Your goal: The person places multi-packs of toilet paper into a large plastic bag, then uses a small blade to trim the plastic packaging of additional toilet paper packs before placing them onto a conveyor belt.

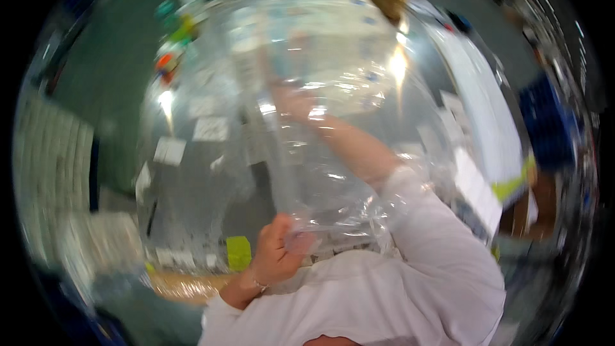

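A large clear plastic bag (346, 173) spreads over the middle of the grey table, its film creased and shiny. Near the table's front edge, my left hand (280, 250) is closed on the bag's edge. My right forearm reaches away from me under the clear film, apparently inside the bag. Through the plastic my right hand (295, 99) shows smeared, and its fingers cannot be made out. Beyond it, pale sheets or packs with blue marks (346, 51) lie at the far part of the table, seen through the film.
Bottles (192, 0) and an orange-topped container (167, 64) stand at the far left. White paper labels (210, 129) and a yellow-green note (239, 253) lie on the table (192, 202). A long white sheet or roll (480, 96) runs along the right, past which sits a blue crate (548, 122).
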Motion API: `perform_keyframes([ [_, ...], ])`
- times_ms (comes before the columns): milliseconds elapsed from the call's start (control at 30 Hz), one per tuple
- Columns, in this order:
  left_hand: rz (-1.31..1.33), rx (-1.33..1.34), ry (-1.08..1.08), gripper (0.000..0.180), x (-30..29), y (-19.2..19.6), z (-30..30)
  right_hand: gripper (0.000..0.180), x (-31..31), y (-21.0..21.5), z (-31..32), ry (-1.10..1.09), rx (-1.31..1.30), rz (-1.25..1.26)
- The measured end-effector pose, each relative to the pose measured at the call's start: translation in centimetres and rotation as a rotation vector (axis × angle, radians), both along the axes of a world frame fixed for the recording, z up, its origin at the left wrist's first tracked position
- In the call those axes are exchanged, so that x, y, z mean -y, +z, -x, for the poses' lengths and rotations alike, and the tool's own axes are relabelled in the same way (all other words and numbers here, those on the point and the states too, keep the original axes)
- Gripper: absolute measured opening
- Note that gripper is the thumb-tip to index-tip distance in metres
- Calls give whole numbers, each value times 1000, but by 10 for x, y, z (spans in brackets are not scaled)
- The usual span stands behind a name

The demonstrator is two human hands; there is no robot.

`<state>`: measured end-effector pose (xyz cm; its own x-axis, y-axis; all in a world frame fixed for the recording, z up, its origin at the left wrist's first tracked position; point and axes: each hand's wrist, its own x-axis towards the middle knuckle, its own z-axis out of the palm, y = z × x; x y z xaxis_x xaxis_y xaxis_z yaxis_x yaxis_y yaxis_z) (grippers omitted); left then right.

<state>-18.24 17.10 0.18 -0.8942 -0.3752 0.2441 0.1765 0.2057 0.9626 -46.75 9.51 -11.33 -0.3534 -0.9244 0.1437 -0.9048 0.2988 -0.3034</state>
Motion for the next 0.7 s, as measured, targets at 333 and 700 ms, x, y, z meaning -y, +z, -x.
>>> perform_keyframes([
  [333,264,185,582,33,14,-27,-4,37,-303,-26,-54,-597,747,377],
  [700,215,227,-411,25,-174,-41,120,38,-739,-29,10,-1684,-240,522],
])
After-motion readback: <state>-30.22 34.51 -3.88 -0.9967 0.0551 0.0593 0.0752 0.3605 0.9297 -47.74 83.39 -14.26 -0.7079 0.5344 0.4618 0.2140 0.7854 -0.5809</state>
